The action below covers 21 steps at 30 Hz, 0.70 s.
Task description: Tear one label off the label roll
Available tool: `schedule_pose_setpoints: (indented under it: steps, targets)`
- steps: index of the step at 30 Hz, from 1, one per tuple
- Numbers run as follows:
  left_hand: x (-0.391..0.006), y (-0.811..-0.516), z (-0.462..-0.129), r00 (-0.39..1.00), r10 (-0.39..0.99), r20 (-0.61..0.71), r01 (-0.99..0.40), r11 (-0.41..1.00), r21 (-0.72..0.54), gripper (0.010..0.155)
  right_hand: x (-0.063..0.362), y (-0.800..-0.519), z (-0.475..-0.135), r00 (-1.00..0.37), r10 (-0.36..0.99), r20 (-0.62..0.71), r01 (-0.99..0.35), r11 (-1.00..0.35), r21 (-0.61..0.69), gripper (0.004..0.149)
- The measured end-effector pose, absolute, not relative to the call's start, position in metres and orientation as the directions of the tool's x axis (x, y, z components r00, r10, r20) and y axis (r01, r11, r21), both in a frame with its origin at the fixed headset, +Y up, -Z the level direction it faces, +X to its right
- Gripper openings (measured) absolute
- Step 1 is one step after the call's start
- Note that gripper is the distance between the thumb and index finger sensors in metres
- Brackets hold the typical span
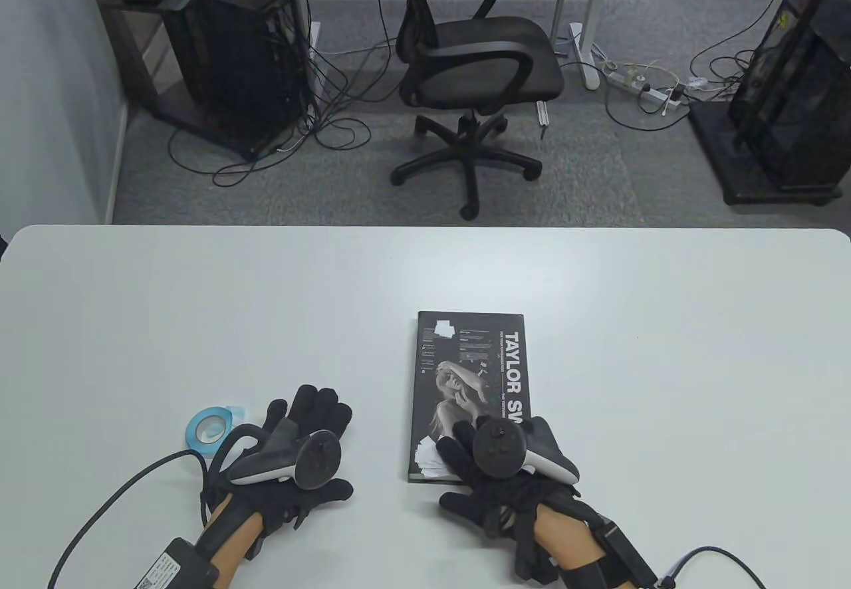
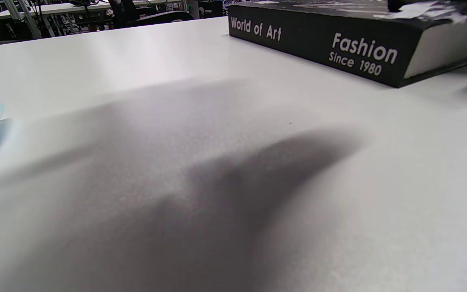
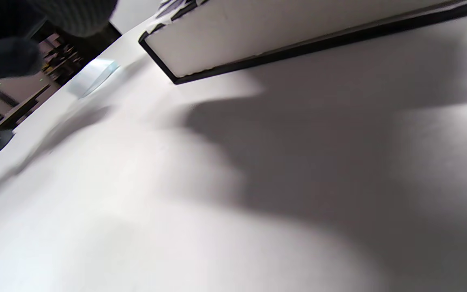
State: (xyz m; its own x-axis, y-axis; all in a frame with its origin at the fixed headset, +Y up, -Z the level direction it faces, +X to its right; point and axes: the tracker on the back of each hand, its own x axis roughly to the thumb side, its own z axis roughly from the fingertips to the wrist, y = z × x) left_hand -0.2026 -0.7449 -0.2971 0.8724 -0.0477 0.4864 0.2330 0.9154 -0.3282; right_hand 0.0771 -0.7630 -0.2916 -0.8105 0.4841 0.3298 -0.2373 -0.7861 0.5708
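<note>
Left hand [image 1: 302, 456] spread flat beside label roll [image 1: 211, 427]; right hand [image 1: 495, 476] fingers on book [image 1: 465, 363], grip unclear.

In the table view the right hand [image 1: 508, 476] and its tracker [image 1: 515, 451] cover the near end of the book [image 1: 465, 376], cutting its cover title off after "TAYLOR SW". Whether the fingers touch the white labels [image 1: 432, 459] stuck there cannot be told. The left hand [image 1: 292, 463] hides the near edge of the blue label roll [image 1: 211, 427]. In the left wrist view only a blurred sliver of the roll shows at the left edge.
</note>
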Motion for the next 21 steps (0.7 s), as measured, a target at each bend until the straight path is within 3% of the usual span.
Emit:
schedule_pose_setpoints:
  steps: [11,21]
  targets:
    - [-0.204,-0.742,-0.298,0.877,-0.057,0.477,0.234,0.918,-0.32,0.1,0.033,-0.772,-0.289,-0.793,0.439,0.422,-0.183,-0.833,0.521,0.078]
    - [-0.208,-0.741,-0.295,0.884,-0.044,0.465,0.22,0.917,-0.332,0.1,0.022,-0.778,-0.294,-0.791,0.416,0.449,-0.182,-0.861,0.475,0.079]
